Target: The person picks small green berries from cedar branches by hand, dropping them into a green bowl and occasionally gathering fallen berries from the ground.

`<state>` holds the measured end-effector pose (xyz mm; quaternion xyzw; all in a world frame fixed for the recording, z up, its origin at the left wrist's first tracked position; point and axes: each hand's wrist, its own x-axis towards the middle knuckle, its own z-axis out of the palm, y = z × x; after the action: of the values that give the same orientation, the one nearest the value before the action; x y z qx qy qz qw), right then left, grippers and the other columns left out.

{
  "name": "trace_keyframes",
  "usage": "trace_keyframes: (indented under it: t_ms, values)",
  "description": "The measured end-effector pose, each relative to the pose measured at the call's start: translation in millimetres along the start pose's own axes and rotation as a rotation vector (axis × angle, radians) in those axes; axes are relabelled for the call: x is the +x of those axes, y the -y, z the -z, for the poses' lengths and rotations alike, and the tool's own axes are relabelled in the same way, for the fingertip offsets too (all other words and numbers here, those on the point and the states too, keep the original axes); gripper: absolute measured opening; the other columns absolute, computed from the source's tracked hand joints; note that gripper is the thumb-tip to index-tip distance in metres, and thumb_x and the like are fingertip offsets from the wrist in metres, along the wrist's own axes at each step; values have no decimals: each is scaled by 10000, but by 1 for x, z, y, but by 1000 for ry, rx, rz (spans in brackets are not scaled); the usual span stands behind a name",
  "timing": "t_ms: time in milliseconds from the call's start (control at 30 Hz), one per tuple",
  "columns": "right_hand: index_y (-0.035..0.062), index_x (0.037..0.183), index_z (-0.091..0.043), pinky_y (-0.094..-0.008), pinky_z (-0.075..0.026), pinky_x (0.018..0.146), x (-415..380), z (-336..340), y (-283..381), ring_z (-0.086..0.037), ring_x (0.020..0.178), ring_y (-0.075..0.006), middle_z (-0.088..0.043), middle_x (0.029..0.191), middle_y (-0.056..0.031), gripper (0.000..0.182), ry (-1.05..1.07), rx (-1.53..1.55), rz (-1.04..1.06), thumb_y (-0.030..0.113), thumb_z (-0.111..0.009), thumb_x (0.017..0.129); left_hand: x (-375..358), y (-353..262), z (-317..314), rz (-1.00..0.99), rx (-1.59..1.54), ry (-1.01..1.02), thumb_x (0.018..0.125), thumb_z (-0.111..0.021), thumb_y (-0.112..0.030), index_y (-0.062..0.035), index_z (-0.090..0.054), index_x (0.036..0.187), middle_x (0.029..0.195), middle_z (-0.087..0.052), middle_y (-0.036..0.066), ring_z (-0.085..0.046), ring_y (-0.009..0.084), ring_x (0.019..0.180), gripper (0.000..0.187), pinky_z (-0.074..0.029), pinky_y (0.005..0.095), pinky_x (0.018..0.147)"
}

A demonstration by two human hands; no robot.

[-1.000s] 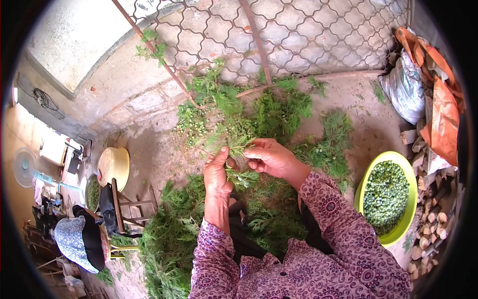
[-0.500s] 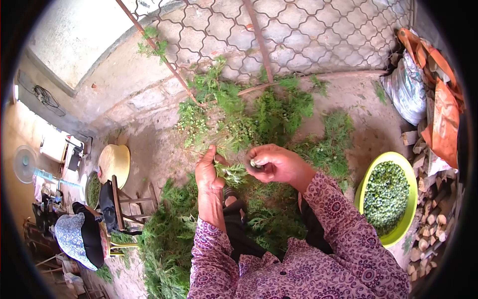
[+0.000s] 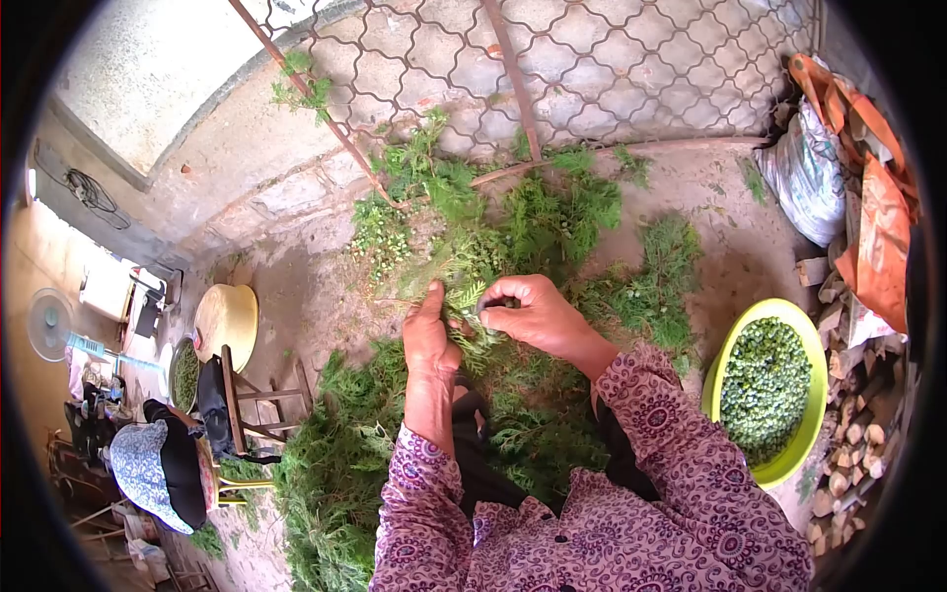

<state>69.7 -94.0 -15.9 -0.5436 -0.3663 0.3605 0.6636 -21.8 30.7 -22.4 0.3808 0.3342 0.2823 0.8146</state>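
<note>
My left hand (image 3: 429, 337) is closed around a green conifer sprig (image 3: 475, 337), whose leafy tips stick out to the right between my two hands. At the sprig's right side, my right hand (image 3: 546, 318) has its thumb and fingers curled together in a pinch. Something dark shows at those fingertips, and what lies between them is hidden. Below and around my hands, cut conifer branches (image 3: 335, 464) are heaped on the ground. More green branches (image 3: 562, 212) lie ahead by the metal lattice.
At the right stands a yellow-green basin (image 3: 821, 395) holding many small green berries (image 3: 764, 390), beside stacked firewood (image 3: 850, 459) and a white sack (image 3: 804, 178). A metal lattice (image 3: 513, 79) leans on the wall ahead. Far left, another person (image 3: 158, 474) sits near a wooden stool (image 3: 237, 405).
My right hand has moved slightly left, up against the sprig; the pale green berry that showed in its fingers is no longer visible. My left hand has shifted slightly right with the sprig.
</note>
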Motion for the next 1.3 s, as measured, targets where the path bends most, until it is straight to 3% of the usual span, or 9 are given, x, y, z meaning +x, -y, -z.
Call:
trace_keyframes:
  t_ms: [33,267,367,600,700,1033,1167,1233,1300]
  values:
    - [-24,826,-584,-212,-396,502,2,-2,-4,-478,604,-38,-543,698,-3,117,-63,-126,158,79,-613,778,-1,3,-2,0,0,0,825,-592,-199,-64,-538,863,714,-538,15,-423,110,481,151,-361,256,376]
    - [-28,816,-594,-210,-407,517,1,-4,-3,-487,641,-28,-576,704,-1,98,-115,-387,17,46,-606,754,0,11,-1,-90,35,91,807,-621,-165,-34,-552,951,821,-594,27,-519,99,634,206,-387,222,483]
    - [-53,740,-585,-242,-415,469,5,-2,-9,-505,555,-52,-572,595,-85,179,-205,-265,112,118,-626,711,-3,9,-1,-69,48,144,777,-656,-135,-31,-547,942,824,-595,33,-529,118,640,223,-405,238,499]
    - [10,783,-586,-192,-284,410,2,6,6,-390,476,-15,-498,573,29,77,-87,-55,-89,78,-603,750,-11,-3,1,61,137,134,717,-699,-54,-9,-402,984,675,-555,78,-520,178,564,401,-409,288,451]
    - [32,704,-547,-207,-246,381,1,7,8,-365,429,-26,-433,513,33,71,-34,302,-280,78,-601,706,-13,-8,2,114,123,286,709,-710,-71,-17,-368,965,609,-519,77,-482,175,489,431,-371,288,405]
    - [35,859,-501,-191,-321,400,-2,20,24,-477,557,-104,-527,744,-45,109,156,833,-258,46,-542,758,-8,-13,6,181,-13,248,820,-591,-212,-97,-485,745,587,-471,17,-387,117,461,174,-308,259,433]
    - [23,828,-521,-179,-312,400,0,21,15,-471,559,-73,-542,725,-41,148,77,646,-170,127,-611,774,-5,-11,6,148,-79,265,833,-572,-189,-97,-483,748,586,-469,22,-368,118,459,153,-296,260,442]
    - [23,865,-543,-177,-321,409,-3,14,19,-435,534,-34,-530,721,-17,169,-44,3,-158,153,-621,789,-6,-10,5,155,-72,259,831,-575,-189,-93,-487,756,586,-471,25,-374,120,460,150,-297,263,437]
    - [7,874,-555,-190,-371,470,-1,8,14,-457,588,-36,-534,734,-3,212,-61,-167,-32,158,-659,768,-6,-8,2,140,-41,243,828,-578,-186,-86,-490,746,584,-474,28,-378,122,457,157,-297,266,430]
